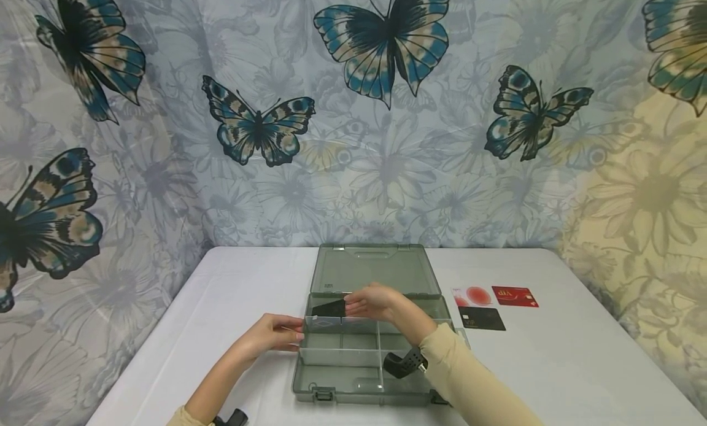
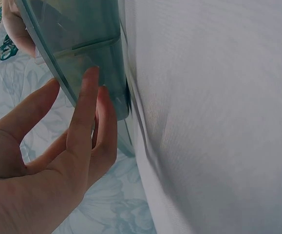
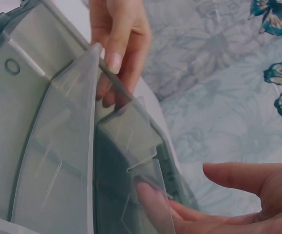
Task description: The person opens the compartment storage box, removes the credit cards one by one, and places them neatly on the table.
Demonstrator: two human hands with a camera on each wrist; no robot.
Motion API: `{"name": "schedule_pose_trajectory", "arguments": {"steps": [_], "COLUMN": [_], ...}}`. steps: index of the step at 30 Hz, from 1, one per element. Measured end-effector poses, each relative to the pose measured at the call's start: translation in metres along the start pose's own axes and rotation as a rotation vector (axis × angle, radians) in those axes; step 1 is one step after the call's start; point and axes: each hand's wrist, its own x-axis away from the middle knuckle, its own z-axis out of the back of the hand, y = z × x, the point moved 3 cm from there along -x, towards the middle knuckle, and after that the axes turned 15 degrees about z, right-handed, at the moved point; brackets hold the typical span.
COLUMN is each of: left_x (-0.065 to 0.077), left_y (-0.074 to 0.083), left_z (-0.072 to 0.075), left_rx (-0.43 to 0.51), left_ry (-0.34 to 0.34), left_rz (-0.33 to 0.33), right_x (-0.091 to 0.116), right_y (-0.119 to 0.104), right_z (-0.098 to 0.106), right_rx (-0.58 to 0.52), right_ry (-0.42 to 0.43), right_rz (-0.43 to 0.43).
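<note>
A green see-through compartment box (image 1: 337, 383) lies on the table with its lid (image 1: 375, 269) folded back. My left hand (image 1: 269, 334) is at its left side. In the left wrist view the thumb touches the rim and the other fingertips lie along the outer wall (image 2: 106, 56). My right hand (image 1: 381, 303) reaches into the back left compartment, fingertips right at a flat black card (image 1: 327, 309). In the right wrist view its thumb stands well apart from the fingers (image 3: 153, 195), which show partly through a clear divider (image 3: 148, 185).
Right of the box lie a white card with a red circle (image 1: 478, 296), a red card (image 1: 515, 296) and a black card (image 1: 482, 318). Clear dividers (image 1: 337, 351) split the box into several compartments. A butterfly-patterned cloth (image 1: 381, 186) hangs behind the white table (image 1: 574, 377).
</note>
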Motion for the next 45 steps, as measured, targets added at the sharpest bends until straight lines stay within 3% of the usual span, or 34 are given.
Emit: {"name": "schedule_pose_trajectory", "arguments": {"steps": [18, 45], "left_x": [-0.001, -0.002], "left_y": [-0.001, -0.002], "left_z": [0.000, 0.001], "left_rx": [0.007, 0.022], "left_ry": [-0.014, -0.020], "left_rz": [-0.003, -0.008], "right_x": [-0.007, -0.015], "right_y": [0.006, 0.011], "right_z": [-0.009, -0.013], "right_rx": [-0.067, 0.012], "right_ry": [-0.058, -0.033], "right_rz": [0.054, 0.050]}}
